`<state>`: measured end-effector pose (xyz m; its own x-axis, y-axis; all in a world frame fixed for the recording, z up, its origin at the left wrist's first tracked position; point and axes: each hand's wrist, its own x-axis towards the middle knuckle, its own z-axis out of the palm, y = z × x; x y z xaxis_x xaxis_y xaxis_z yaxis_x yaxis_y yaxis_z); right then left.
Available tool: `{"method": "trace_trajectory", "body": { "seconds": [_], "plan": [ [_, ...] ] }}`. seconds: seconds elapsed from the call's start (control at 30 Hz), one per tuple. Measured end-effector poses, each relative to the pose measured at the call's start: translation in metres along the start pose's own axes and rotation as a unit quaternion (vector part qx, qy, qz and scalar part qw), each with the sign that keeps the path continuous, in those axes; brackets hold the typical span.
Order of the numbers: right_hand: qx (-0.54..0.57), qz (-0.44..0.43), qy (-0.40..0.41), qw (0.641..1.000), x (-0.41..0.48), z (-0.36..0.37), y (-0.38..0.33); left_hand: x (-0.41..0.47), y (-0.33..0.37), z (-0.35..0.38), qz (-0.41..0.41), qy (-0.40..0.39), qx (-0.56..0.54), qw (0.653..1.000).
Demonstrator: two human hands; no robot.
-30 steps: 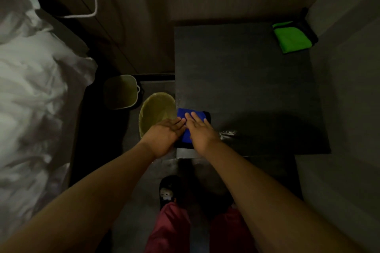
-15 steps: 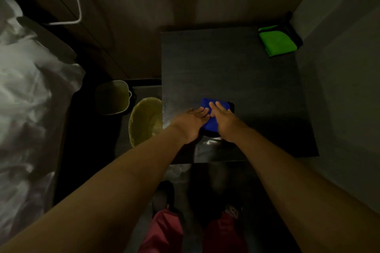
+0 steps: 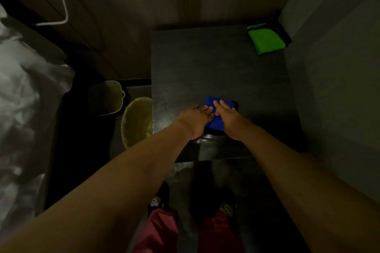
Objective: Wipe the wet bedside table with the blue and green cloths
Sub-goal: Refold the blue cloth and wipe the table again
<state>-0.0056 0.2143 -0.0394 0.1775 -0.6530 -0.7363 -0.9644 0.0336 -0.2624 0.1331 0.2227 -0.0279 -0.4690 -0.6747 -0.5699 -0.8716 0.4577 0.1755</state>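
Note:
A dark bedside table (image 3: 205,63) fills the middle of the view, with a wet sheen near its front edge. On its front half lies a folded blue cloth (image 3: 216,122). My left hand (image 3: 195,121) and my right hand (image 3: 230,120) press flat on this cloth side by side, fingers straight and fingertips meeting over it. A folded green cloth (image 3: 266,40) lies untouched at the table's far right corner, against the wall.
A round bin with a yellowish liner (image 3: 136,122) and a square bin (image 3: 106,97) stand on the floor left of the table. White bedding (image 3: 22,96) lies at the far left. A grey wall (image 3: 333,68) runs along the table's right side.
Both hands have slid the blue cloth from the table's front left corner to the right and a little farther in, leaving a wet streak behind near the front edge.

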Motion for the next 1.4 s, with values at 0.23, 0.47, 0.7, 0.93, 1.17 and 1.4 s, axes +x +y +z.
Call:
{"method": "trace_trajectory", "body": {
  "seconds": [0.23,0.47,0.7,0.93,1.17,1.4],
  "plan": [
    [0.001,0.02,-0.003,1.0,-0.005,0.008,0.018,0.004,0.02,0.007,0.015,0.008,0.009,1.0],
    [0.004,0.032,0.002,0.999,-0.015,0.019,0.024,-0.002,0.031,0.015,0.02,0.007,0.0,1.0],
    [-0.002,0.01,0.031,0.999,-0.038,0.033,0.032,-0.007,0.051,0.038,0.032,0.001,0.037,0.999],
    [-0.005,-0.045,0.063,0.997,-0.049,0.051,0.045,-0.013,0.068,0.056,0.025,0.016,0.05,0.998],
    [-0.03,-0.065,0.056,0.996,-0.048,0.056,0.036,-0.022,0.062,0.059,0.028,0.035,0.046,0.998],
    [-0.053,-0.116,0.051,0.991,-0.048,0.082,-0.007,-0.062,0.015,0.082,0.062,0.004,0.105,0.992]
  ]
}}
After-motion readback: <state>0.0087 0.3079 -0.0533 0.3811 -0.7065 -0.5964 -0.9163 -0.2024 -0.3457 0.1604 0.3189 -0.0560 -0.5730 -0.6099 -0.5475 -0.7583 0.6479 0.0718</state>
